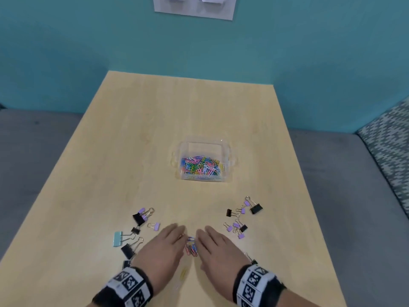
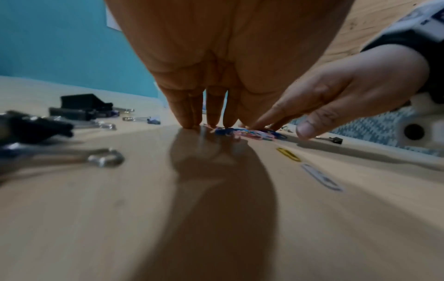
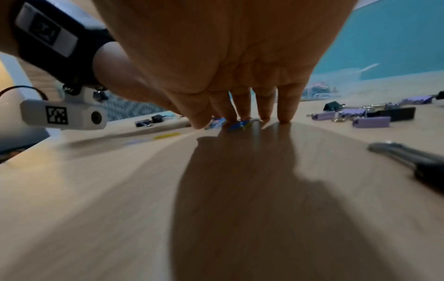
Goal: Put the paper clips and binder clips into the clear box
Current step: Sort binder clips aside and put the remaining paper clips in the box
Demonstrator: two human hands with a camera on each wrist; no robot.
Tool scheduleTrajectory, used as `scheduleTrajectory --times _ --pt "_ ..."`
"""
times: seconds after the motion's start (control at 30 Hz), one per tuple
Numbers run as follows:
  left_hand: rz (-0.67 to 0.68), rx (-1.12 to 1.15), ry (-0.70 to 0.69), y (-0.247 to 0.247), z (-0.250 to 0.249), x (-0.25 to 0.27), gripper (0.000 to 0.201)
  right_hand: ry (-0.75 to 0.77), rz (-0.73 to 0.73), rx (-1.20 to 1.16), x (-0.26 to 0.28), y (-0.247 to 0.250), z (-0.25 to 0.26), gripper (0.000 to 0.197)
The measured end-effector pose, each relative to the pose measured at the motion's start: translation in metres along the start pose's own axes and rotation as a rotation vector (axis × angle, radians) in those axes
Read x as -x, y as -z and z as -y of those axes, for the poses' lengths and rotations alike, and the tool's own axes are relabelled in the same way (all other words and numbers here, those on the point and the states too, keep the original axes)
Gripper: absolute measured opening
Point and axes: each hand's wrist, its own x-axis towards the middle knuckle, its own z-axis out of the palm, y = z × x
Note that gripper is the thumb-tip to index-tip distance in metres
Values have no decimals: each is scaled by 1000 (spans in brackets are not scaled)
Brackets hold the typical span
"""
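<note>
Pale table (image 1: pixel 155 129), teal wall: left hand (image 1: pixel 164 248), right hand (image 1: pixel 218 249), fingers straight and together, herding paper clips (image 1: pixel 191 249). Best kept low, then scooped to box (image 1: pixel 229 151).

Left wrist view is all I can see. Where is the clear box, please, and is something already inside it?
Observer: The clear box stands mid-table, beyond both hands, holding many coloured paper clips.
Operator: Are binder clips in it too?
Observer: None that I can see; two groups lie on the table, the left binder clips and the right binder clips.
Operator: And the hands?
Observer: The left hand and right hand lie flat on either side of a small paper clip pile.
</note>
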Motion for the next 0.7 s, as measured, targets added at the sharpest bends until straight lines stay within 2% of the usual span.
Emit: scheduleTrajectory --times 0.1,0.2,0.27,0.33,0.5,0.63,0.7 --pt "-27 161 129 5 -6 24 46 31 -55 -68 15 -3 1 57" --pt "26 321 343 0 -6 40 66 -129 -140 -263 28 8 -2 55" --pt "77 366 400 -3 -10 43 79 -253 -121 -348 33 11 -3 60" --pt "72 348 411 -4 -17 37 80 -289 -77 -346 29 10 1 64" --pt "-1 334 412 -9 -21 11 60 -246 -74 -297 0 3 14 50" --pt "-24 351 408 -9 -19 -7 24 -206 -90 -251 -19 5 15 29" --pt "-18 342 407 -8 -20 -14 13 -184 -65 -246 -22 8 14 33"
